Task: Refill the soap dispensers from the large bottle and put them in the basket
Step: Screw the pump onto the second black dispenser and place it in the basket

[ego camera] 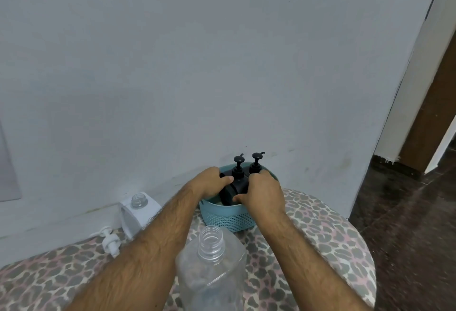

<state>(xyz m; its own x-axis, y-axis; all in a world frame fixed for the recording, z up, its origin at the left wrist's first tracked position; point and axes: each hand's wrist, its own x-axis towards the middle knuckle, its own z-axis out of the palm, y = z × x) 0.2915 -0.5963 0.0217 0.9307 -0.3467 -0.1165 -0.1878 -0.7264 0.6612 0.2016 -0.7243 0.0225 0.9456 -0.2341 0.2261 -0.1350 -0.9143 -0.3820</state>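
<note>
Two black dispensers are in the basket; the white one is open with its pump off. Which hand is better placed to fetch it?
Left. The white dispenser and its pump lie on the left hand's side; the right hand would have to cross over the basket.

Basket [232, 217] looking like woven-pattern teal plastic, dispensers [238, 182] matt black, big bottle [212, 268] showing clear glossy plastic, cover [320, 234] looking like printed cloth.

two black pump dispensers [243, 177] are held upright inside a teal basket [228, 215] by the left hand [212, 181] and right hand [262, 193]. an uncapped clear large bottle [209, 268] is seen nearest; a white bottle [137, 214] and loose pump [111, 241] are set leftward on the leopard-print surface [320, 236].
</note>
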